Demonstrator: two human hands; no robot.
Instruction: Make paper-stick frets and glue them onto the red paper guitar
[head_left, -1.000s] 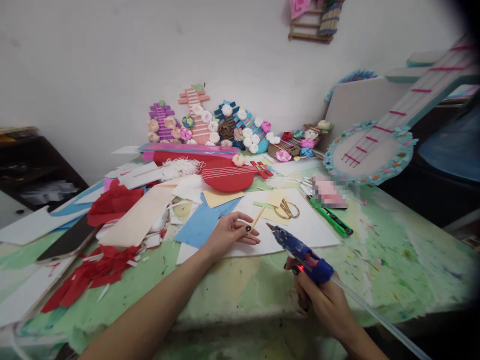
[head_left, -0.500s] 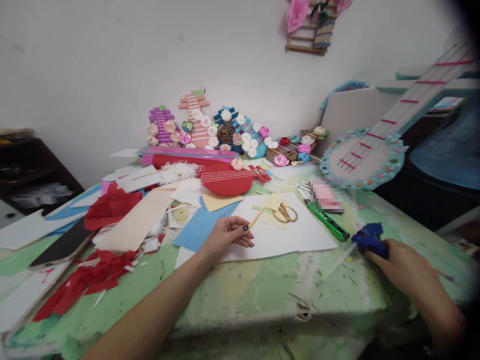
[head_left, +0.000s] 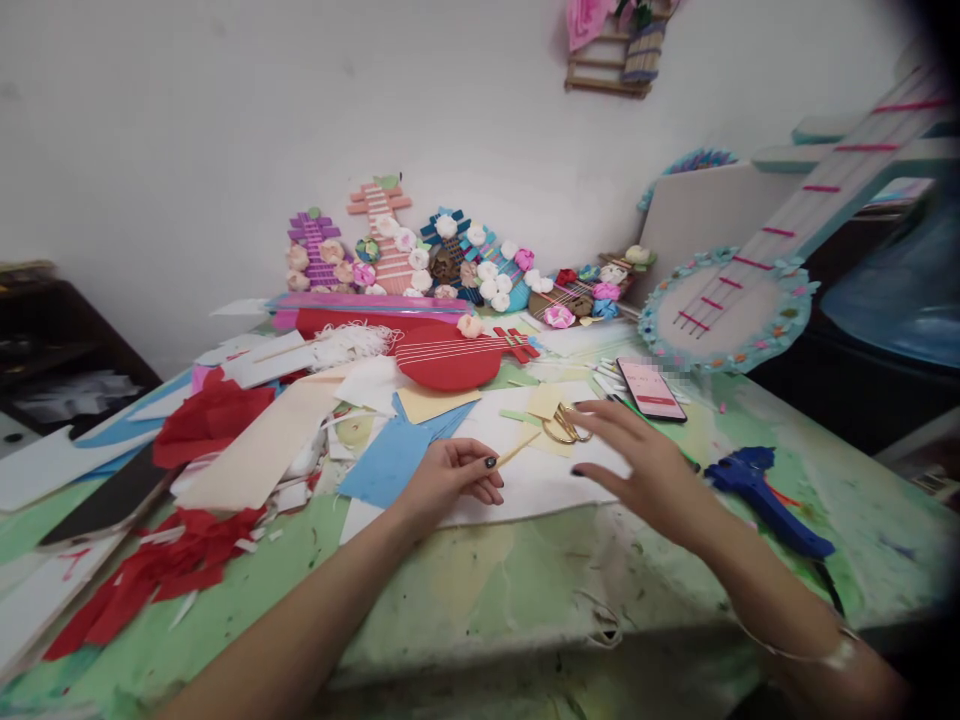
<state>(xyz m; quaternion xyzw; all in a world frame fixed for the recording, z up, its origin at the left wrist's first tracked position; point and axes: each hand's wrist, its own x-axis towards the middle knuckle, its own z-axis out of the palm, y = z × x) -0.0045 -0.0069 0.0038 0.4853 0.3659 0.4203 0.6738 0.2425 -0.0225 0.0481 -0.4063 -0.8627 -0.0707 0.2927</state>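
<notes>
Pinched between the thumb and fingers of my left hand (head_left: 455, 474) is a thin pale-yellow strip (head_left: 519, 450), pointing up to the right. My right hand (head_left: 645, 465) is open, its fingers apart above the white sheet (head_left: 480, 505). Close to its fingertips lie gold-handled scissors (head_left: 559, 428), partly hidden, on pieces of yellow paper (head_left: 546, 400). A blue glue gun (head_left: 780, 505) rests on the table right of that hand. Blue paper (head_left: 390, 460) lies just behind my left hand.
A red lute-shaped craft (head_left: 448, 362) lies behind the sheet. Red crepe scraps (head_left: 172, 555) and card offcuts cover the left side. A phone (head_left: 651, 388) and a large pale-blue stringed model (head_left: 727, 310) are at the right. Several small decorated instruments (head_left: 386, 240) line the wall.
My right hand has let go of the glue gun and moved left toward the scissors, opening out. The left hand still pinches the strip, now tilted lower. The view has shifted slightly.
</notes>
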